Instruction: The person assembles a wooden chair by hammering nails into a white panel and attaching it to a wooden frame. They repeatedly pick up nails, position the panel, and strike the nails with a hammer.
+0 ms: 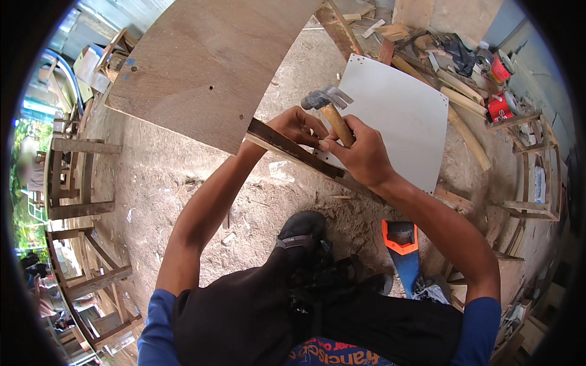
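My right hand (pixel 361 151) grips a claw hammer by its wooden handle (pixel 337 124), close under the grey metal head (pixel 326 97). The thumb and fingertips of that hand meet those of my left hand (pixel 297 127) just beyond a dark brown wooden bar (pixel 292 148). My left fingers are bent and pressed together; whatever they pinch is too small to make out. A large plywood panel (pixel 204 67) rises at the bar's left end. Behind my right hand is a white panel (pixel 400 116) with small dark holes at its corners.
A handsaw with an orange handle (pixel 400 236) lies near my shoe (pixel 303 227). Wooden frames (pixel 85 146) line the left, another frame (pixel 534 165) the right. Scrap wood (pixel 461 100) and red cans (pixel 502 107) sit at the far right. A blurred person (pixel 35 168) is far left.
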Action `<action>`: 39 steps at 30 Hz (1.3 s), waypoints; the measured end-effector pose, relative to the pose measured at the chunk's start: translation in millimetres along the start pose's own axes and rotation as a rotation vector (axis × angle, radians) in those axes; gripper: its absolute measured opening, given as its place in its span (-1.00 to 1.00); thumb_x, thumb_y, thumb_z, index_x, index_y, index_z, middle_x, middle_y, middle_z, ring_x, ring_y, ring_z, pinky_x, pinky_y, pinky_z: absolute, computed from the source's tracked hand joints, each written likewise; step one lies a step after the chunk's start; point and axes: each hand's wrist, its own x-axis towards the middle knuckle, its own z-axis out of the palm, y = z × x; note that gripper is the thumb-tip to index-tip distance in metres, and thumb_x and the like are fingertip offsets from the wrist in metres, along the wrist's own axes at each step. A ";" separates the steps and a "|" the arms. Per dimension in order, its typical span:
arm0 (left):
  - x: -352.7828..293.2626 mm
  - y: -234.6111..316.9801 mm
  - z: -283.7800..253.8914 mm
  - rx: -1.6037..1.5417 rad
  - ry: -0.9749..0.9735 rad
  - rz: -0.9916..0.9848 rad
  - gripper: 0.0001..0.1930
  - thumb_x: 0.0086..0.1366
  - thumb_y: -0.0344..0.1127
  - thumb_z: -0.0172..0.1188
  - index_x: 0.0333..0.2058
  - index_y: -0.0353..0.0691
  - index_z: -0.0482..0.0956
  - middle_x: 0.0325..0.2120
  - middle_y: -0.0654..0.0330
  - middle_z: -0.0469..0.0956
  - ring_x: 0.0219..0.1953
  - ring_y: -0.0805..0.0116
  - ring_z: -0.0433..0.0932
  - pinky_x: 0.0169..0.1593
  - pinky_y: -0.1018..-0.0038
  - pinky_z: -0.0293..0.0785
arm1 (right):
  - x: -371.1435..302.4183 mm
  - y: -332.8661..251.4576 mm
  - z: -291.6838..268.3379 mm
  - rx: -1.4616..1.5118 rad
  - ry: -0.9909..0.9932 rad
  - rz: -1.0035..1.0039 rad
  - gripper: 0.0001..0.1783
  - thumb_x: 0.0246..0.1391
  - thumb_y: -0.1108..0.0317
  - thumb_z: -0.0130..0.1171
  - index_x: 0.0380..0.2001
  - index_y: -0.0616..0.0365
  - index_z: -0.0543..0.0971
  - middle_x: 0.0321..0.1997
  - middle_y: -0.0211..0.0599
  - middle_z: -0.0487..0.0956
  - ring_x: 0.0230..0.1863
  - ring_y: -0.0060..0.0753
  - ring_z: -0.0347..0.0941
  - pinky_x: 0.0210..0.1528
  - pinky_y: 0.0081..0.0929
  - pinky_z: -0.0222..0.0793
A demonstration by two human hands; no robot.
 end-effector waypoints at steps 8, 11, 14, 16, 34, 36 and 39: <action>-2.0 -13.1 1.8 -0.192 -0.025 -0.059 -0.86 0.10 -0.54 0.44 -0.32 -0.30 0.76 -0.40 0.18 0.72 -0.33 0.48 0.66 -0.16 0.51 0.57 | 4.1 9.2 -6.7 -0.020 0.087 -0.033 -0.64 0.17 0.18 0.31 -0.37 0.31 0.52 -0.54 -0.09 0.57 -0.53 -0.25 0.52 -0.41 -0.30 0.37; -1.1 -13.9 4.1 -0.179 -0.003 -0.042 -0.87 0.08 -0.55 0.44 -0.35 -0.30 0.76 -0.41 0.18 0.72 -0.30 0.46 0.66 -0.13 0.48 0.56 | 1.9 10.2 -11.9 -0.021 0.103 0.001 -0.62 0.19 0.15 0.28 -0.39 0.32 0.51 -0.58 -0.12 0.54 -0.57 -0.30 0.46 -0.44 -0.31 0.35; -1.9 -16.2 4.6 -0.164 0.013 -0.038 -0.88 0.08 -0.54 0.45 -0.36 -0.29 0.76 -0.41 0.18 0.72 -0.29 0.46 0.67 -0.12 0.48 0.57 | -4.4 10.4 -14.6 -0.047 0.066 0.057 -0.63 0.20 0.16 0.26 -0.38 0.33 0.51 -0.62 -0.17 0.51 -0.60 -0.36 0.41 -0.45 -0.33 0.33; -2.1 -17.6 3.9 -0.139 0.017 -0.043 -0.88 0.08 -0.53 0.45 -0.36 -0.27 0.77 -0.41 0.19 0.72 -0.29 0.46 0.67 -0.12 0.48 0.57 | -11.2 12.3 -14.8 -0.037 0.053 0.057 -0.64 0.21 0.17 0.24 -0.36 0.33 0.52 -0.64 -0.19 0.49 -0.60 -0.40 0.39 -0.46 -0.35 0.31; -2.7 -18.7 1.8 -0.097 -0.004 0.007 -0.86 0.11 -0.46 0.46 -0.31 -0.23 0.77 -0.38 0.19 0.74 -0.29 0.49 0.68 -0.11 0.50 0.56 | -38.0 -15.4 -33.1 -0.052 -0.113 0.247 -0.61 0.35 0.10 0.04 -0.30 0.30 0.44 -0.64 -0.21 0.44 -0.59 -0.43 0.34 -0.46 -0.34 0.26; -3.4 -17.3 2.7 -0.126 -0.005 -0.004 -0.86 0.12 -0.47 0.45 -0.30 -0.25 0.77 -0.38 0.19 0.74 -0.29 0.48 0.68 -0.11 0.50 0.57 | -39.5 -15.6 -32.3 -0.037 -0.128 0.270 -0.62 0.35 0.12 0.04 -0.27 0.31 0.45 -0.63 -0.21 0.45 -0.58 -0.44 0.35 -0.46 -0.35 0.26; -5.4 -14.0 3.5 -0.100 0.002 0.008 -0.84 0.13 -0.45 0.45 -0.28 -0.28 0.76 -0.38 0.18 0.74 -0.33 0.50 0.66 -0.15 0.51 0.54 | -41.9 -18.3 -31.6 -0.068 -0.142 0.258 -0.65 0.34 0.15 0.05 -0.22 0.31 0.47 -0.62 -0.20 0.46 -0.57 -0.45 0.36 -0.45 -0.35 0.27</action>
